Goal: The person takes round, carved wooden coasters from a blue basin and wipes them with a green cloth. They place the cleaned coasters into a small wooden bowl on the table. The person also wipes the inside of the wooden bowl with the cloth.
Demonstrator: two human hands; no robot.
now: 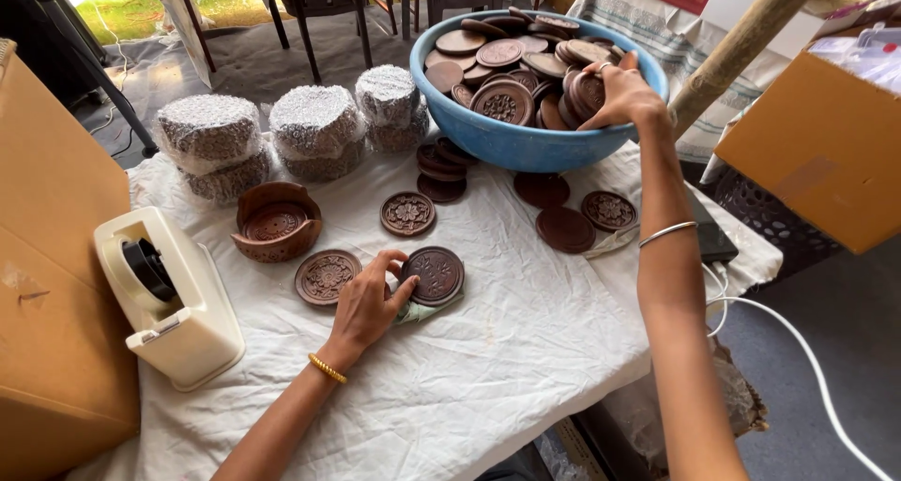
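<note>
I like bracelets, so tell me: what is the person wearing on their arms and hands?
Both arms are bare, with no sleeves showing. The left hand has a beaded gold bangle at the wrist. The right hand has a thin, smooth silver bangle farther up the forearm, and a silver ring on one of its fingers. No gloves or watch.

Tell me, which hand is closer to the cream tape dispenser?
Left. The left hand rests on the white cloth just right of the tape dispenser, touching a carved disc; the right hand is far off in the blue bowl.
</note>
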